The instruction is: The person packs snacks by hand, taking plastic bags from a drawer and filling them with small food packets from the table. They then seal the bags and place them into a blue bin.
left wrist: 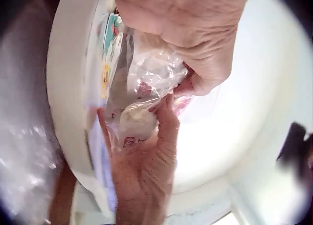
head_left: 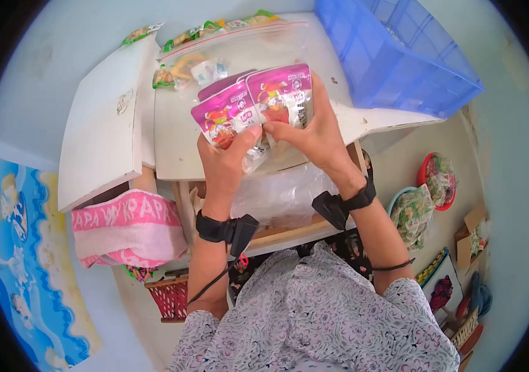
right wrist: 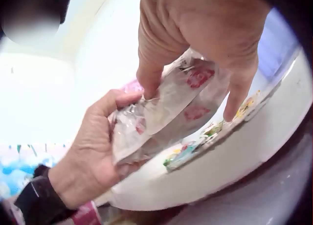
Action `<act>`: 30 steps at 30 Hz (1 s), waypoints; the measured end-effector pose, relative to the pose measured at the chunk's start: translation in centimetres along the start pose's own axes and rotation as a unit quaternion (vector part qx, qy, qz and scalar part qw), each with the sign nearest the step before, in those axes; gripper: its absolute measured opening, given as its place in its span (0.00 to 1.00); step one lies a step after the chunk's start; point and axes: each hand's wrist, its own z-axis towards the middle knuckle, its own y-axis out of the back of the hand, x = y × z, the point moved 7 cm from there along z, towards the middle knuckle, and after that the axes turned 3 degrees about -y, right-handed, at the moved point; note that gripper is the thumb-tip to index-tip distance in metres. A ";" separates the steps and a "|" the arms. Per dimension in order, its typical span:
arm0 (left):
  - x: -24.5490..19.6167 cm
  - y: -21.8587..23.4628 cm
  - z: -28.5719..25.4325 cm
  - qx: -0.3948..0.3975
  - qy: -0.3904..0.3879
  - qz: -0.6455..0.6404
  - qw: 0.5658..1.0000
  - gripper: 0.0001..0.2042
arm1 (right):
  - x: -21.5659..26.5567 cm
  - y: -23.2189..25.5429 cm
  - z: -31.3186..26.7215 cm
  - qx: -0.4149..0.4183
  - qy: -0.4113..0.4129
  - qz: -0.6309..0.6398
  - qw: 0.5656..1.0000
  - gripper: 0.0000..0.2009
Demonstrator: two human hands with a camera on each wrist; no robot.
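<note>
While the left grip [head_left: 222, 158] and right grip [head_left: 323, 139] pinch the purple packets [head_left: 283, 90] above the worktop [head_left: 174, 142] — one at each side — the packets fan forward, their long axes splaying apart.

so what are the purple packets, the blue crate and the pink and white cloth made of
The purple packets look like glossy plastic film, perhaps laminated, judging by their printed fronts and the shiny, creased clear parts. The blue crate seems to be rigid moulded plastic, with stiff, ribbed walls. The pink and white cloth looks like soft towelling, possibly cotton, from its matt surface and loose drape.
</note>
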 end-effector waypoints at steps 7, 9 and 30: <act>0.6 0.1 -0.1 0.035 0.061 0.086 0.994 0.14 | -2.3 1.1 0.0 -0.011 -0.067 0.128 0.990 0.37; 0.4 0.6 0.0 0.062 0.075 0.111 0.989 0.14 | -2.0 0.9 -0.2 0.005 -0.087 0.160 0.983 0.32; -1.2 -0.6 2.6 0.134 -0.046 0.153 0.978 0.18 | -3.6 3.0 2.1 0.089 -0.092 0.188 0.974 0.22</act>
